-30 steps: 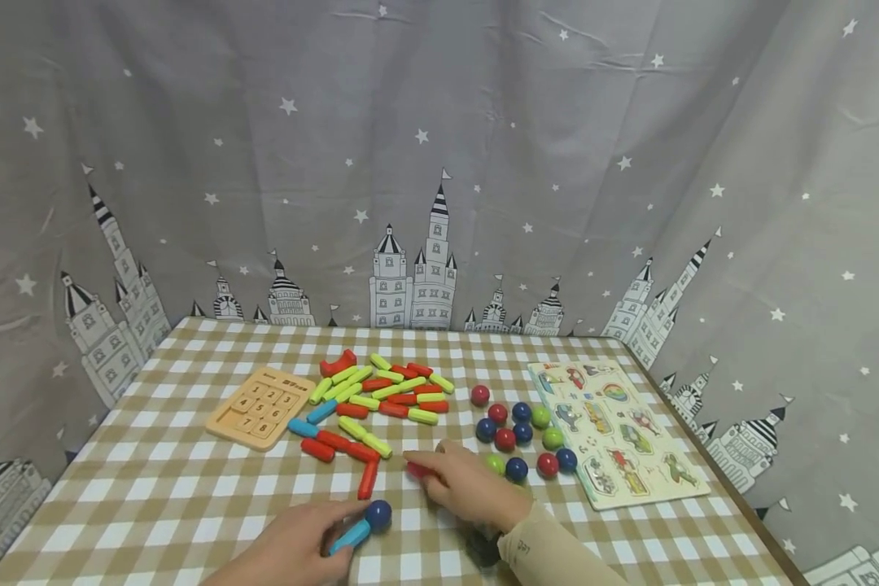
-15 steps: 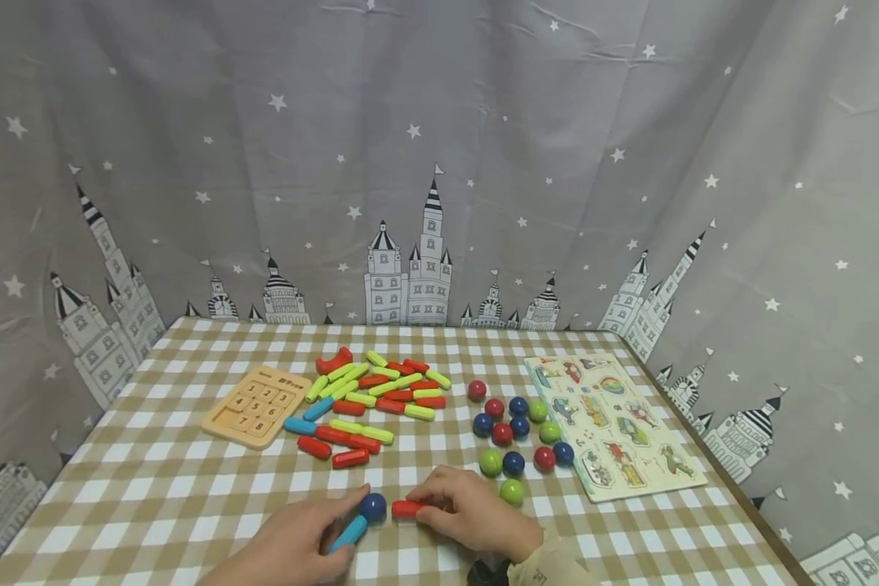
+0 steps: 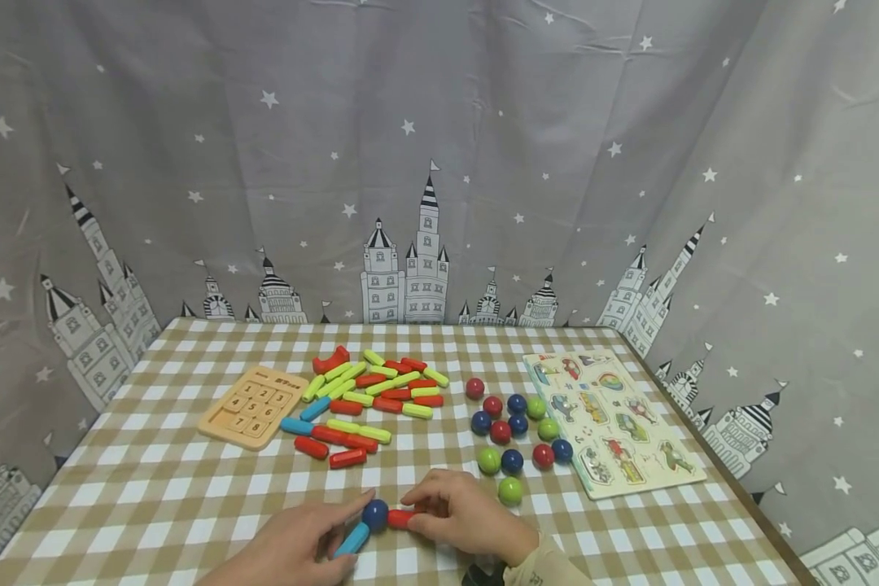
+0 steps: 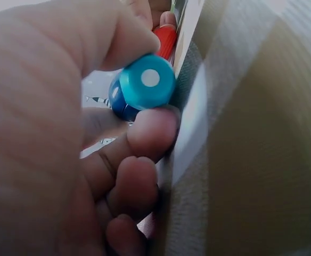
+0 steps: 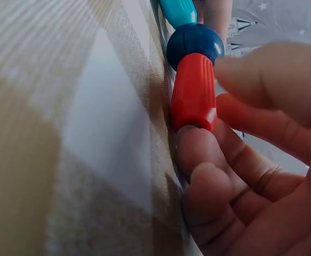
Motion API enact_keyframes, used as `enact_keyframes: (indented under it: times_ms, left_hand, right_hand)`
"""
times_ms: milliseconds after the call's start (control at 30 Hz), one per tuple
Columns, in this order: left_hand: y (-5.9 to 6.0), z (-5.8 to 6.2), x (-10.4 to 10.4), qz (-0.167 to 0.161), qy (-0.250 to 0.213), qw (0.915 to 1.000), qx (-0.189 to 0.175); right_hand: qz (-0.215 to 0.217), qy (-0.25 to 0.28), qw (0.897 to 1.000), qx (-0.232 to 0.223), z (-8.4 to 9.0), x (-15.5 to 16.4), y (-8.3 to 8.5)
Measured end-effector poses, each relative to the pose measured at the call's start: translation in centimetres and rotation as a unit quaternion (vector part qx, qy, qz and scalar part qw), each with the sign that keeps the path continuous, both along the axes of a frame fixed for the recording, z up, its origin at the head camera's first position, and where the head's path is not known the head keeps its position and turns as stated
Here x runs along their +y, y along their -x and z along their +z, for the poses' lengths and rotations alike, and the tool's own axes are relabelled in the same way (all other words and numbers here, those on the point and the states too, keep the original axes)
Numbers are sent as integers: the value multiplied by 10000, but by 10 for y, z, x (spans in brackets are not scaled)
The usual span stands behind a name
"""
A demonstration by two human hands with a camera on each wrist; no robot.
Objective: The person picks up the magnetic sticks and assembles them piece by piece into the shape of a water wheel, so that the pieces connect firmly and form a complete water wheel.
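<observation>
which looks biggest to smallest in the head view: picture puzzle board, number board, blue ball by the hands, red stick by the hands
1. Picture puzzle board, clearly the largest.
2. Number board.
3. Blue ball and red stick look much alike; fingers of the right hand partly hide the stick, so they stay unranked.

Left hand [image 3: 293, 541] low, fingers curled, pinching; right hand [image 3: 461, 514] beside, fingers curled, pinching.

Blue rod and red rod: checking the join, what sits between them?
A dark blue ball, touching the blue rod and red rod; head view shows it.
</observation>
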State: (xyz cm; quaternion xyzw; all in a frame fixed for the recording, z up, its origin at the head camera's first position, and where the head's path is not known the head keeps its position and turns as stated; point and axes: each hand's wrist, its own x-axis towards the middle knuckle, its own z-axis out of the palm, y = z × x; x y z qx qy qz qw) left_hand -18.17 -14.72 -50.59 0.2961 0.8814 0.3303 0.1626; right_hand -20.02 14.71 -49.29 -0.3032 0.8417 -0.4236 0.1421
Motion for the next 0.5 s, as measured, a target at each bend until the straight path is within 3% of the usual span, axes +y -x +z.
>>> enact_keyframes:
  times_ms: [167,367,500]
  left_hand:
    - [1,-2,-1,5,-223,9997,-116]
    - [3,-3,-3,240,-1005,9946,-83]
    - [4,-4,-2,141,-1260,9919,-123]
  right_hand:
    - [-32,40,10000,-74,0,1,0]
    - [-8,137,9998,-125,-1,0,-1]
    - [-67,132,9999,-70,-2,-2,-2]
